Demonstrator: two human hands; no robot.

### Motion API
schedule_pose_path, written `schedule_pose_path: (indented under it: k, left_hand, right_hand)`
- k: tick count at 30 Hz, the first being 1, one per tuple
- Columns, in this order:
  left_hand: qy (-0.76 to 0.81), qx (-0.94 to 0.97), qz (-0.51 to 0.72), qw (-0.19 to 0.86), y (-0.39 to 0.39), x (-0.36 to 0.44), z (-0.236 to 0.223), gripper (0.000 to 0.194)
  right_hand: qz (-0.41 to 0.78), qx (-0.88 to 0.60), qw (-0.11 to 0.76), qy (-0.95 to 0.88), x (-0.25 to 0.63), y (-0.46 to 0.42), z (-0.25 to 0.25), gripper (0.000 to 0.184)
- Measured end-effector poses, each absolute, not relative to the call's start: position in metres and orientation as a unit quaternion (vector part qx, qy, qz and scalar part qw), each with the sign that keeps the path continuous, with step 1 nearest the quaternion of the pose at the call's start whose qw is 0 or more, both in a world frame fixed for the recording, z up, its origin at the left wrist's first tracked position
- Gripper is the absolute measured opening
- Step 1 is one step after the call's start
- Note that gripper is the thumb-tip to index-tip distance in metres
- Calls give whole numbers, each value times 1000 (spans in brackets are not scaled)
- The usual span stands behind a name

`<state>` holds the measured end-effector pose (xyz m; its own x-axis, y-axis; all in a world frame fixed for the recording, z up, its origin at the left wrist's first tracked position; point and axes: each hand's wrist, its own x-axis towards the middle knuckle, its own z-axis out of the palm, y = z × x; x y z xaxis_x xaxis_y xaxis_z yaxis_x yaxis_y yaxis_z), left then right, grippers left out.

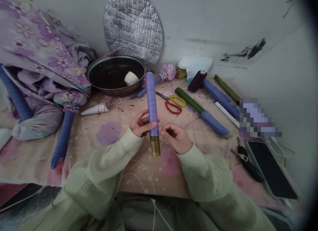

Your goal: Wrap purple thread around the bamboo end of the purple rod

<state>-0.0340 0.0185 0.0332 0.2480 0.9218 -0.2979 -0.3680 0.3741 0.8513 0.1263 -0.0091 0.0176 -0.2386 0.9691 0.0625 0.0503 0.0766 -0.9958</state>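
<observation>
Purple thread-wrapped tube point(152, 102) stands upright above the cloth-covered table point(144, 181), gold end down, gripped in the left hand point(142, 123). Right hand point(176, 137) pinches narrow just beside it, maybe on a fine thread, hard to tell from the head view. Any slack there could loosen the winding

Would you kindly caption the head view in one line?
The left hand holds a thread-wrapped purple rod beside the right hand.

Periwinkle thread-wrapped tube point(151, 103), pale green sleeves point(96, 171), lilac-flowered cloth point(32, 42), red-and-yellow scissor handles point(178, 100)
</observation>
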Motion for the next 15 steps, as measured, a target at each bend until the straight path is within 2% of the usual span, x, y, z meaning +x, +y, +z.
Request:
schedule_pose_path:
  k: [7,15]
  left_hand:
    - [411,346,466,703,19,-34,28,70]
    - [425,347,491,677,21,-32,29,76]
  right_hand:
    - [513,-432,409,-619,129,-10,20,20]
    - [517,-424,450,-592,128,-9,17,29]
